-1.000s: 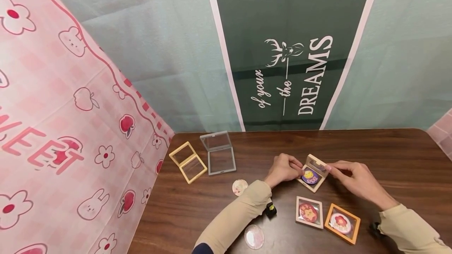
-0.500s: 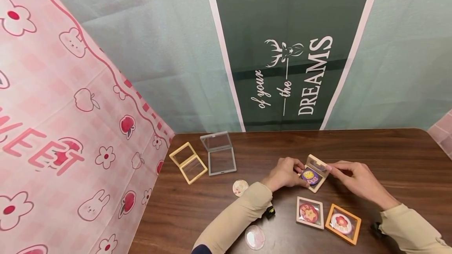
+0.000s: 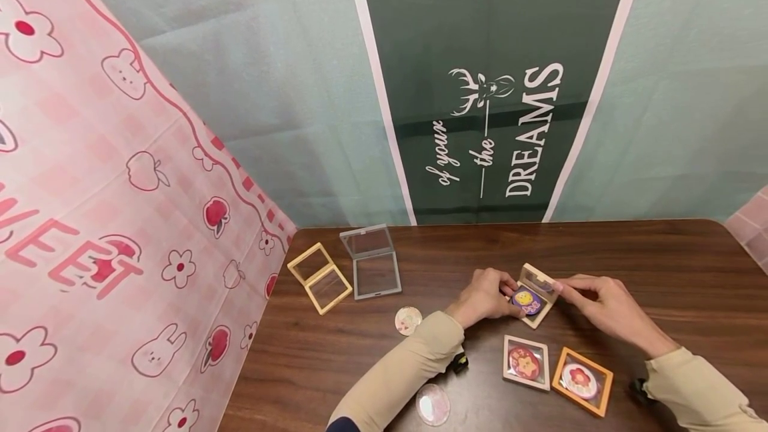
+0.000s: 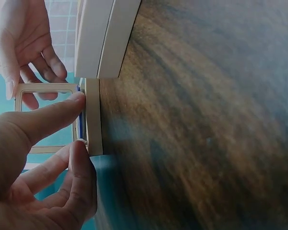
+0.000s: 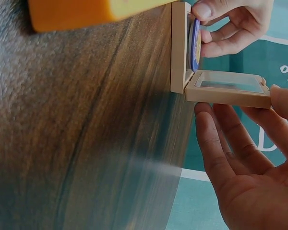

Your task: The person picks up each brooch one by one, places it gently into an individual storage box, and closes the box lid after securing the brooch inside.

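Observation:
My left hand [image 3: 480,295] holds a round purple button badge [image 3: 526,300] with a yellow figure, thumb and finger at its edge. The badge lies at the base of a small beige display frame [image 3: 536,319] standing unfolded on the table. With thumb and fingers, my right hand [image 3: 603,300] grips the raised lid of this frame. In the right wrist view, the badge [image 5: 196,45] sits edge-on along the frame's inner side, and the lid [image 5: 230,84] stands at about a right angle to the base. My left thumb and finger partly hide the badge in the left wrist view.
Closer to me lie a beige frame [image 3: 525,379] holding a red badge and an orange frame [image 3: 561,385] holding a flower badge. Unfolded yellow [image 3: 328,305] and grey [image 3: 358,279] frames lie at left. Two round pieces, one cream [image 3: 408,320], one pinkish [image 3: 433,405], lie by my left arm.
My left hand has shifted its fingers, the thumb now coming round to the near side of the purple badge. The right hand keeps the lid raised as before.

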`<action>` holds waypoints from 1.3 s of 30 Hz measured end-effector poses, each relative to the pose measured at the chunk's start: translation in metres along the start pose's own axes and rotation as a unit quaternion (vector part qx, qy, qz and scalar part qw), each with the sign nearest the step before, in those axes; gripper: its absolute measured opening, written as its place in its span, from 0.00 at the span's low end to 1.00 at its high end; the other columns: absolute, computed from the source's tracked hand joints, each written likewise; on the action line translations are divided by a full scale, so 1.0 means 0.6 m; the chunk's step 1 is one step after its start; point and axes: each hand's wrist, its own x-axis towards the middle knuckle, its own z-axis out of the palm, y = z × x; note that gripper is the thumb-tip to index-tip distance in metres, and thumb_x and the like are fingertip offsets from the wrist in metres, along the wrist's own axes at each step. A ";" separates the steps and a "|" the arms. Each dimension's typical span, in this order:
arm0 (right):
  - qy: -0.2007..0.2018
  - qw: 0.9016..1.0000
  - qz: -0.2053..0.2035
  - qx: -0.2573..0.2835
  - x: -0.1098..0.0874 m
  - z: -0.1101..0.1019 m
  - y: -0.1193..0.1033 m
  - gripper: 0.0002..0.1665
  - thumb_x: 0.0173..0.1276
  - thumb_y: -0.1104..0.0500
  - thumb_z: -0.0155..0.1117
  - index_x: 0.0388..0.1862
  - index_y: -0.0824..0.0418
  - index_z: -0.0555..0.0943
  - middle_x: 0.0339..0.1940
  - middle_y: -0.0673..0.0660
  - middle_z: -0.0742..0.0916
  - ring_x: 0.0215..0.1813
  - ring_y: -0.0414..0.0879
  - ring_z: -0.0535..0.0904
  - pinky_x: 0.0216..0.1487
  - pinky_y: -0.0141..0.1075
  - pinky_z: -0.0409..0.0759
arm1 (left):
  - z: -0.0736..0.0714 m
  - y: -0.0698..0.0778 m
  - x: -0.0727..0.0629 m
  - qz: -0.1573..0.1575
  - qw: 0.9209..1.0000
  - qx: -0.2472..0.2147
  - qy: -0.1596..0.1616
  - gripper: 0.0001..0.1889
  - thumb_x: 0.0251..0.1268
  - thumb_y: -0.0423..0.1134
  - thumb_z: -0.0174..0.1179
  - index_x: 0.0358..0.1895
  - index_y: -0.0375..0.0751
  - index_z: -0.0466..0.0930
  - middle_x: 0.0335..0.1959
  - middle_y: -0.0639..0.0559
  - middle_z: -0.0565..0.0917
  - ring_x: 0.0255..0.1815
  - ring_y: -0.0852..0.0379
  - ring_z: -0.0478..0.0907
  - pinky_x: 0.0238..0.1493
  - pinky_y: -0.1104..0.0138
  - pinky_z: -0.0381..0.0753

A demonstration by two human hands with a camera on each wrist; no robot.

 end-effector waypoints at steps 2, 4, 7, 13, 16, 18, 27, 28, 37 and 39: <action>-0.002 1.000 0.002 0.000 0.000 0.000 0.000 0.10 0.76 0.54 0.72 0.48 0.56 0.94 0.47 0.58 0.94 0.46 0.24 0.79 0.41 0.26 0.77 | 0.001 0.000 0.000 0.001 1.000 0.000 0.001 0.19 0.42 0.43 0.90 0.36 0.56 0.89 0.26 0.71 0.85 0.34 0.75 0.74 0.36 0.78 0.73; -0.004 1.000 0.003 0.001 -0.001 0.000 -0.001 0.10 0.76 0.53 0.72 0.48 0.56 0.94 0.47 0.58 0.94 0.46 0.24 0.79 0.41 0.27 0.78 | 0.001 -0.001 -0.001 0.004 1.000 0.000 0.001 0.19 0.42 0.43 0.90 0.36 0.56 0.89 0.26 0.71 0.85 0.34 0.75 0.74 0.36 0.79 0.73; -0.002 1.000 0.000 0.001 -0.001 0.000 -0.003 0.10 0.76 0.53 0.72 0.48 0.55 0.94 0.46 0.57 0.94 0.45 0.25 0.80 0.41 0.27 0.78 | 0.001 -0.001 -0.001 0.008 1.000 -0.001 0.001 0.19 0.42 0.43 0.90 0.36 0.56 0.89 0.26 0.71 0.85 0.35 0.75 0.74 0.36 0.79 0.73; -0.007 1.000 -0.001 0.003 0.001 -0.003 -0.006 0.10 0.77 0.53 0.71 0.48 0.55 0.94 0.46 0.56 0.94 0.45 0.24 0.80 0.41 0.26 0.78 | -0.002 -0.002 -0.001 0.008 1.000 -0.005 -0.001 0.21 0.40 0.43 0.91 0.38 0.55 0.89 0.27 0.69 0.84 0.34 0.75 0.74 0.35 0.78 0.73; -0.010 1.000 -0.001 0.002 0.002 -0.002 -0.006 0.09 0.76 0.53 0.71 0.48 0.54 0.94 0.46 0.57 0.94 0.45 0.24 0.80 0.41 0.27 0.78 | -0.004 -0.004 -0.001 0.009 1.000 0.002 -0.005 0.24 0.38 0.44 0.91 0.41 0.55 0.88 0.29 0.69 0.82 0.34 0.74 0.73 0.35 0.78 0.73; -0.008 1.000 -0.006 0.002 0.002 -0.001 -0.006 0.08 0.75 0.54 0.72 0.47 0.54 0.94 0.46 0.56 0.94 0.45 0.24 0.80 0.41 0.26 0.77 | -0.005 -0.006 -0.001 0.013 1.000 0.010 -0.009 0.26 0.37 0.44 0.91 0.44 0.54 0.88 0.31 0.68 0.82 0.34 0.74 0.72 0.35 0.78 0.73; -0.006 0.999 -0.045 0.001 0.004 0.005 -0.017 0.05 0.69 0.55 0.78 0.43 0.46 0.94 0.41 0.44 0.93 0.45 0.25 0.82 0.44 0.23 0.77 | -0.006 -0.014 0.000 0.026 0.999 0.016 -0.022 0.29 0.41 0.44 0.90 0.50 0.52 0.87 0.34 0.67 0.84 0.35 0.75 0.74 0.36 0.79 0.73; -0.004 0.999 -0.053 0.003 0.003 0.007 -0.019 0.05 0.68 0.55 0.79 0.42 0.46 0.94 0.40 0.43 0.93 0.45 0.26 0.82 0.44 0.23 0.78 | -0.006 -0.014 0.000 0.025 0.999 0.014 -0.022 0.29 0.41 0.44 0.90 0.50 0.51 0.87 0.34 0.67 0.84 0.35 0.75 0.74 0.36 0.79 0.73; 0.003 0.996 -0.093 0.010 -0.004 0.025 -0.035 0.09 0.61 0.59 0.84 0.35 0.44 0.93 0.37 0.38 0.91 0.41 0.28 0.83 0.41 0.25 0.78 | -0.001 -0.013 -0.003 0.012 1.000 0.005 -0.020 0.27 0.41 0.44 0.90 0.47 0.52 0.87 0.33 0.68 0.85 0.33 0.75 0.75 0.36 0.79 0.74; 0.004 0.995 -0.101 0.007 -0.005 0.029 -0.037 0.11 0.60 0.61 0.84 0.35 0.44 0.93 0.36 0.37 0.90 0.41 0.29 0.83 0.40 0.26 0.79 | 0.000 -0.012 -0.004 0.010 1.000 0.012 -0.016 0.27 0.40 0.45 0.90 0.47 0.53 0.87 0.33 0.68 0.84 0.33 0.74 0.75 0.35 0.78 0.74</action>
